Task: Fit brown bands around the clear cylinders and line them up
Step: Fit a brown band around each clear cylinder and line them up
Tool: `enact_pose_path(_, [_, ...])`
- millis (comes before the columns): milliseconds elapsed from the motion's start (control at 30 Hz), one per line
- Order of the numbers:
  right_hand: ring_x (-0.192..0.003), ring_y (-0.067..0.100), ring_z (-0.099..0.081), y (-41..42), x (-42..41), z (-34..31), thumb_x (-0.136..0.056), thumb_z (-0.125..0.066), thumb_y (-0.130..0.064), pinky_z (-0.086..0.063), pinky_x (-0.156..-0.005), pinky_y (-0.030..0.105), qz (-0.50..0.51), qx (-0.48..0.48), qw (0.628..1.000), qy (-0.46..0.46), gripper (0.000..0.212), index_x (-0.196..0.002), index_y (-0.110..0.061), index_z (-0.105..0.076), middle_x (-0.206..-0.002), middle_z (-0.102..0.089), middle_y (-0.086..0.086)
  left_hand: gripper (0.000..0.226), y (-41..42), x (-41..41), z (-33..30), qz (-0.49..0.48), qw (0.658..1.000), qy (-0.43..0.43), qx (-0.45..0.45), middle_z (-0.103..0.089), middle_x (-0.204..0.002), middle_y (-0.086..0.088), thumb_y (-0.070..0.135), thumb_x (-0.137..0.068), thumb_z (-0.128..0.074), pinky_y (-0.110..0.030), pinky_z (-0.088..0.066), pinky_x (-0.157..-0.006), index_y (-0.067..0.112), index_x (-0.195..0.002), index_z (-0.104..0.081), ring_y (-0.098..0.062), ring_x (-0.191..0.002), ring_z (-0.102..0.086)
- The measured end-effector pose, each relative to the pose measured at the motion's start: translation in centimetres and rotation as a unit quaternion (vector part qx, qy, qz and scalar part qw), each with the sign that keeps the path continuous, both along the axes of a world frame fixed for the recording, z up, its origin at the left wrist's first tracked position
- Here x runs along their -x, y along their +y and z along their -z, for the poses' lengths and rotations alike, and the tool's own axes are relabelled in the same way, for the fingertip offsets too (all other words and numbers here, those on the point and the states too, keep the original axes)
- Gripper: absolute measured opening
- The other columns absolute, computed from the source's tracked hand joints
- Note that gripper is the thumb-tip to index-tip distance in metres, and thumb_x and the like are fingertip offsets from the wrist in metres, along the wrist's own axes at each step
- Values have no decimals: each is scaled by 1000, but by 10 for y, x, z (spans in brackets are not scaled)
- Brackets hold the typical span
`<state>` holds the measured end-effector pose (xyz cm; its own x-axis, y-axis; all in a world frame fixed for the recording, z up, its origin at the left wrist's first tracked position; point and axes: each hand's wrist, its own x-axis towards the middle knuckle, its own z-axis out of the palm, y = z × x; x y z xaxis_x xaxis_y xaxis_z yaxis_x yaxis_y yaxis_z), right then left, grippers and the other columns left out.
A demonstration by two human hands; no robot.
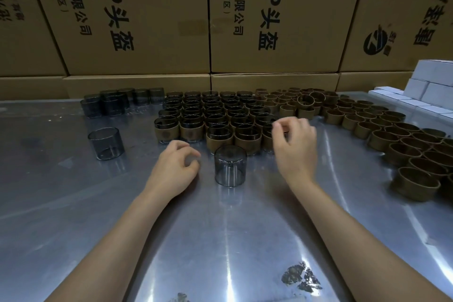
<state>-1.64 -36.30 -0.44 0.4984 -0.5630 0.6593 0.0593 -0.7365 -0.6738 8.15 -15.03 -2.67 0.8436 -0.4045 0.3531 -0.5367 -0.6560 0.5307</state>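
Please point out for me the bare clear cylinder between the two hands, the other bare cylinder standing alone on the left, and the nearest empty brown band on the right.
Bare clear cylinder between the hands (230, 167), head view, on its front wall.
Lone bare cylinder (106, 143), head view, on its front wall.
Nearest empty brown band (414, 187), head view, on its outer front face.

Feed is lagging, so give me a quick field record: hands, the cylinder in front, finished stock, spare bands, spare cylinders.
left hand: rests on the metal table, fingers loosely curled, holding nothing
right hand: raised near the front row, fingers curled, nothing visibly held
front cylinder: unbanded, standing alone between the hands
banded cylinders: packed in rows behind it
loose brown bands: spread on the right
lone bare cylinder: left, apart
bare cylinder cluster: far left
white boxes: far right
cardboard cartons: behind the table
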Motion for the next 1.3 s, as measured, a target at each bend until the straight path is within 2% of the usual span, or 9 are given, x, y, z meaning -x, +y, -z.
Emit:
enact_pose_path(100, [-112, 20, -43, -33, 1, 9, -94, -50, -26, -35, -80, 25, 106, -35, 986, 126, 18, -110, -19, -57, -115, -52, 3, 20, 0, 1, 0, -17, 1000, 15, -20, -47, -122, 6, 24, -93, -53, -28, -37, -89, 26, -110, -64, -17, -118, -44])
enact_pose_path(200, [-122, 30, -42, -50, -4, 17, -95, -48, -28, -40, -97, 41, 122, -21, 938, 323, 33, -124, -15, -55, -129, -51, 12, 30, -4, 4, 2, -14, 996, 16, -84, -47, -129, 1, 28, -95, -46, -34, -34, -99, 27, -124, -56, -25, -124, -37])
enact_pose_path(267, [-122, 33, -42, -53, -16, 19, -95, -46, -28, -39, -98, 42, 128, 21, 920, 369, 34, -126, -15, -54, -129, -52, 14, 32, -6, 7, 2, -16, 995, 15, -94, -45, -131, 1, 29, -97, -43, -36, -32, -101, 28, -128, -52, -26, -125, -34])
enact_pose_path(500, [-104, 34, -59, -98, -53, 19, -98, -45, -42, -37, -74, 35, 150, 81, 904, 391, 26, -108, -20, -53, -111, -64, 13, 34, -8, 8, 6, -26, 994, -3, -106, -43, -130, 4, 31, -98, -39, -35, -32, -101, 31, -131, -48, -23, -123, -34])
enact_pose_path(633, [-96, 35, -61, -121, -78, 24, -98, -43, -40, -40, -69, 35, 171, 117, 902, 380, 31, -116, -15, -47, -105, -65, 16, 34, -11, 6, 10, -34, 992, -26, -116, -41, -128, 5, 34, -97, -37, -34, -32, -100, 33, -130, -47, -22, -120, -34])
enact_pose_path(900, [-99, 36, -60, -147, -121, 20, -96, -45, -23, -43, -69, 38, 127, 151, 891, 409, 62, -149, -12, -14, -113, -63, 19, 35, -14, 3, 15, -50, 990, -54, -122, -38, -127, 9, 37, -96, -36, -32, -31, -96, 37, -131, -44, -18, -117, -33])
enact_pose_path(1033, [-105, 35, -60, -154, -136, 17, -97, -44, -22, -46, -82, 41, 121, 162, 871, 448, 77, -153, -18, 8, -120, -60, 20, 35, -14, 4, 15, -52, 989, -57, -127, -37, -128, 11, 37, -97, -37, -31, -30, -98, 39, -131, -42, -17, -118, -32])
enact_pose_path(1200, [-108, 38, -58, -156, -142, 15, -99, -42, -19, -48, -84, 46, 108, 150, 882, 434, 54, -147, -14, -18, -124, -58, 22, 35, -15, 3, 14, -53, 990, -44, -126, -37, -128, 10, 37, -97, -38, -32, -29, -101, 40, -131, -43, -17, -120, -31])
enact_pose_path(1300, [-101, 41, -59, -154, -141, 20, -99, -41, -14, -41, -70, 41, 136, 140, 900, 389, 30, -128, -6, -34, -115, -61, 25, 35, -15, 3, 13, -53, 990, -38, -126, -37, -128, 11, 37, -97, -37, -32, -29, -101, 40, -131, -43, -17, -121, -30])
